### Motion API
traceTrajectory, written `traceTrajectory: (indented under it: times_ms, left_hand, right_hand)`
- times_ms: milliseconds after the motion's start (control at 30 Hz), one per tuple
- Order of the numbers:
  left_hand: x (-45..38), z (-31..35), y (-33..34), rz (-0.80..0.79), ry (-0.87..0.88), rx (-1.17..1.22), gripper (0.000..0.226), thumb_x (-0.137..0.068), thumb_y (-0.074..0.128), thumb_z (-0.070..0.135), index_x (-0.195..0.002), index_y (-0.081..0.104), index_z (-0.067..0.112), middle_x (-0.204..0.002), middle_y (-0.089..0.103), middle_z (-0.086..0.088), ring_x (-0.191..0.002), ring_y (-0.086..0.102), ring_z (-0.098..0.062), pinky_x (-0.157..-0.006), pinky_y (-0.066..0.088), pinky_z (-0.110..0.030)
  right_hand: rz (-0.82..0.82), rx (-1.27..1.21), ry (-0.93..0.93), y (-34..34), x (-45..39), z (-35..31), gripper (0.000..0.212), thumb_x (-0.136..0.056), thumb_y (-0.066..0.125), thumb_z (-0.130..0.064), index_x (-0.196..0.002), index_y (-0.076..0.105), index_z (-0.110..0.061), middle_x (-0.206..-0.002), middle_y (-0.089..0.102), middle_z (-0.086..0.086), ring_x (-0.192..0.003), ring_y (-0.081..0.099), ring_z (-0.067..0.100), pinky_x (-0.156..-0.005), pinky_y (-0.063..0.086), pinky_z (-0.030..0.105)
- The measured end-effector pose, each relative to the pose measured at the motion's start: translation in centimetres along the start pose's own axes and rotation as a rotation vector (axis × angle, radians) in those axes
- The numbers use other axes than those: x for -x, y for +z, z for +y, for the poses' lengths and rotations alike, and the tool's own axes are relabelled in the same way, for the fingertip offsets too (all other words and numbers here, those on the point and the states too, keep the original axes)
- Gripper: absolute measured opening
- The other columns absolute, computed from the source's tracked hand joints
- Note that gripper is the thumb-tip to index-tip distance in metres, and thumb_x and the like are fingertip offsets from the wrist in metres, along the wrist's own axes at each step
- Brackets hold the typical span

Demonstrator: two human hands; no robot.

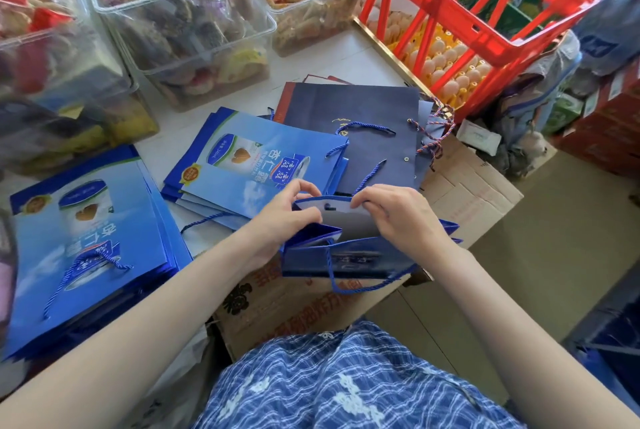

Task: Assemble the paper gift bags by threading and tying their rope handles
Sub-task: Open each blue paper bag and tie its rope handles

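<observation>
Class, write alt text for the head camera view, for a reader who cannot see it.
A person's left hand and right hand pinch the far top edge of an open blue gift bag, whose near rope handle hangs in a loop. Flat blue bags and navy bags lie stacked beyond, beside a red crate.

I see bright, even daylight with soft shadows; glare sits on the clear plastic bins (pixel 180 9) (upper left), and the wide lens bends and blurs the frame's edges.

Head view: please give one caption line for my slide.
Both hands, left hand and right hand, pinch the open blue paper gift bag's top edge.
</observation>
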State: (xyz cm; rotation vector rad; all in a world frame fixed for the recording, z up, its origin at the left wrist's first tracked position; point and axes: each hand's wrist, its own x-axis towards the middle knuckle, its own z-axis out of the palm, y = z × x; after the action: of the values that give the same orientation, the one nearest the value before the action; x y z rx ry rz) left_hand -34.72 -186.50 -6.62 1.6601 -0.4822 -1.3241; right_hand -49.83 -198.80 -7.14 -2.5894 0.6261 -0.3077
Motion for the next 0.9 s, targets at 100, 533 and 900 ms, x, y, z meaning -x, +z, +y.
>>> traceTrajectory:
  times_ms: [100, 533, 900]
  left_hand:
    - [-0.1, 0.0, 1.2, 0.050, -0.090, -0.119, 0.025, -0.084, 0.053, 0.005, -0.099, 0.050, 0.025, -0.078, 0.053, 0.001, -0.063, 0.049, -0.013, -0.058, 0.039, -0.026]
    - [-1.4, -0.3, 1.5, 0.136, -0.082, 0.016, 0.019, -0.089, 0.053, -0.002, -0.078, 0.052, 0.014, -0.080, 0.056, -0.006, -0.070, 0.057, -0.011, -0.060, 0.056, -0.025]
    - [-1.6, -0.4, 0.9, 0.191, 0.179, -0.264, 0.025, -0.084, 0.063, 0.009, -0.075, 0.054, 0.030, -0.103, 0.060, -0.003, -0.090, 0.059, -0.018, -0.082, 0.054, -0.040]
  right_hand:
    - [0.009, 0.046, 0.056, -0.2, -0.2, 0.9, 0.023, -0.085, 0.057, -0.001, -0.088, 0.073, -0.018, -0.086, 0.069, 0.003, -0.076, 0.063, 0.032, -0.061, 0.051, 0.040]
    - [-0.154, 0.067, -0.232, 0.6, -1.3, -0.6, 0.017, -0.073, 0.067, -0.013, -0.089, 0.071, -0.013, -0.073, 0.064, 0.003, -0.066, 0.059, 0.024, -0.051, 0.046, 0.031]
    - [0.002, -0.393, 0.143, 0.9, -1.9, -0.1, 0.007, -0.084, 0.066, -0.006, -0.087, 0.071, -0.001, -0.074, 0.070, 0.004, -0.069, 0.068, 0.018, -0.075, 0.056, 0.035]
